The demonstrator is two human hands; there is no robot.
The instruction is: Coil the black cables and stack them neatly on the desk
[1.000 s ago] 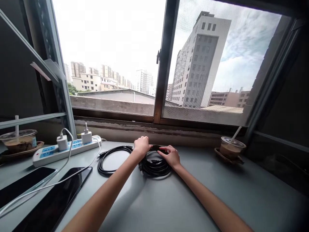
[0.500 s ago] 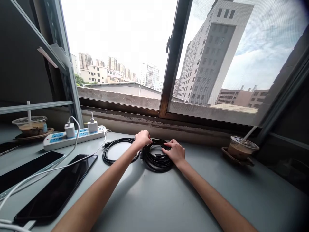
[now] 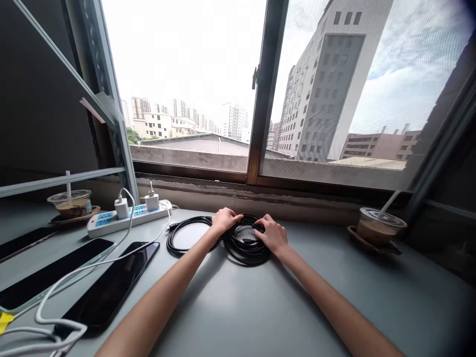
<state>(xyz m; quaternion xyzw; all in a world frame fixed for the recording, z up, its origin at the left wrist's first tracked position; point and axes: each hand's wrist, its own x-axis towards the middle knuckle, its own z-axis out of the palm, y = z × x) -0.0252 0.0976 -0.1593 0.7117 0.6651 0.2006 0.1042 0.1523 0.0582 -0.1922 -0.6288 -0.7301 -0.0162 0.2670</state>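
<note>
A coiled black cable (image 3: 248,259) lies on the grey tabletop, with a dark connector end inside its loop. At the upper left of this coil, my left hand (image 3: 224,221) is closed, thumb and forefinger pinching the cable. My right hand (image 3: 273,235) has its fingers curled round the coil's upper right side, gripping the cable there. Part of the coil is hidden under both hands. A second coiled black cable (image 3: 177,250) rests just to the left, its plug end pointing left; my left hand and forearm cover its right side.
A white power strip (image 3: 130,219) with two chargers stands at the back left. Several phones, among them a black phone (image 3: 111,292), lie at left under white charging cables (image 3: 85,267). Drink cups stand at far left and right (image 3: 379,229). A window ledge (image 3: 193,191) borders the back.
The camera view has shifted, moving the scene slightly right. My left hand has moved a little toward the right along the coil; my right hand stays at its right side.
</note>
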